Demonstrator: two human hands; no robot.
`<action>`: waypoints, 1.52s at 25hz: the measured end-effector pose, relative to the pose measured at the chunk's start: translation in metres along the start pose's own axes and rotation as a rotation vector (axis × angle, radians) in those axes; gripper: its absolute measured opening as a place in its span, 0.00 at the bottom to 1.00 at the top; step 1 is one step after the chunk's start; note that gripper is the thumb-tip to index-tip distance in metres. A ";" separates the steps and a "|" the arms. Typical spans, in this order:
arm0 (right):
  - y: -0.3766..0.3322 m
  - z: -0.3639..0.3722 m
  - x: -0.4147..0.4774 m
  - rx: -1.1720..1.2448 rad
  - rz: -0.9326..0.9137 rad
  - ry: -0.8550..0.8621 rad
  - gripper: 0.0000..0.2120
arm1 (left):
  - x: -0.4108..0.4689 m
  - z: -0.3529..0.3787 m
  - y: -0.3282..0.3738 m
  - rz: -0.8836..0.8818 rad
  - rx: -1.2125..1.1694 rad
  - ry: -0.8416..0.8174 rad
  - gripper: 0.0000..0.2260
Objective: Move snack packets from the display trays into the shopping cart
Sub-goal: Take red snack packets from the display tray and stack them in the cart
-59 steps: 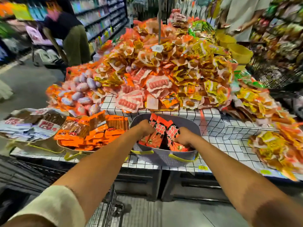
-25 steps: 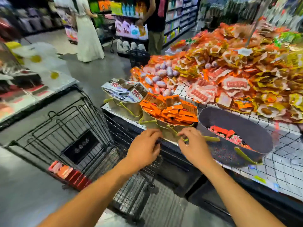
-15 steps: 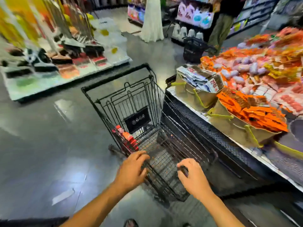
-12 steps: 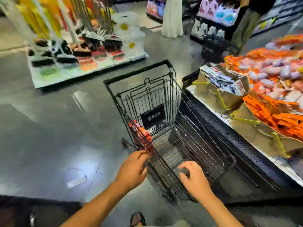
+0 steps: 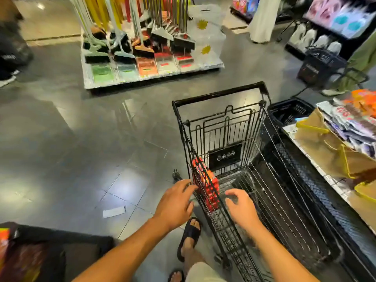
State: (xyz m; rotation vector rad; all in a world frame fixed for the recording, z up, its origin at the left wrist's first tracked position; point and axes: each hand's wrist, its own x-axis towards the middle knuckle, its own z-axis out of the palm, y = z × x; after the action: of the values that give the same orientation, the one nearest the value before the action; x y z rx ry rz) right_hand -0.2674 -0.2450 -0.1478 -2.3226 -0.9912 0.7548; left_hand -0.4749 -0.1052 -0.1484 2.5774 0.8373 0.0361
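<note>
The black wire shopping cart [image 5: 219, 95] stands in front of me, its right side against the display table. A stack of red snack packets [image 5: 205, 185] leans upright against the inside of the cart's left wall. My left hand [image 5: 176, 202] is outside that wall, fingers straight, fingertips at the wires beside the packets. My right hand [image 5: 242, 208] hovers inside the cart just right of the stack, fingers loosely curled and holding nothing. At the right edge a tan display tray [image 5: 323, 151] with yellow handles holds white and purple packets [image 5: 354, 127].
A low stand of brooms and dustpans [image 5: 138, 47] sits on the floor ahead. A black basket [image 5: 291, 112] stands beyond the cart, and a basket trolley [image 5: 321, 66] farther back. My sandalled foot [image 5: 190, 234] is beside the cart. A person in white [image 5: 264, 17] stands far off.
My view swung left from the display trays to the cart. Both hands moved from the grey tray down to the cart, and their fingers have opened beside the red packets.
</note>
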 end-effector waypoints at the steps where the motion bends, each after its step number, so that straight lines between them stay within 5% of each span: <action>1: -0.001 0.003 0.021 0.000 0.018 -0.010 0.09 | 0.015 -0.003 -0.004 -0.004 0.007 -0.004 0.25; 9: 0.016 0.044 0.168 -0.032 0.225 -0.269 0.20 | 0.125 -0.021 -0.029 -0.004 0.095 -0.071 0.33; 21: 0.039 0.096 0.225 0.005 0.333 -0.254 0.08 | 0.161 -0.007 -0.075 -0.058 -0.039 -0.106 0.23; 29: -0.001 0.011 0.203 0.514 0.305 -0.181 0.05 | 0.181 -0.022 -0.062 -0.414 -0.798 -0.023 0.11; 32: -0.034 -0.023 0.184 0.740 0.254 -0.240 0.08 | 0.193 -0.029 -0.046 -0.531 -1.183 -0.139 0.06; 34: -0.053 -0.020 0.175 0.808 0.231 -0.305 0.08 | 0.199 -0.029 -0.032 -0.609 -1.412 -0.201 0.12; 38: -0.053 0.006 0.185 0.795 0.297 -0.319 0.12 | 0.204 -0.025 -0.030 -0.728 -1.511 -0.056 0.08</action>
State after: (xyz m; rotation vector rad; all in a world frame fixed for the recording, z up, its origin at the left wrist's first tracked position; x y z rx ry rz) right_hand -0.1889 -0.0706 -0.1728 -1.6769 -0.3380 1.3722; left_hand -0.3283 0.0420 -0.1598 0.8224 1.0545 0.2570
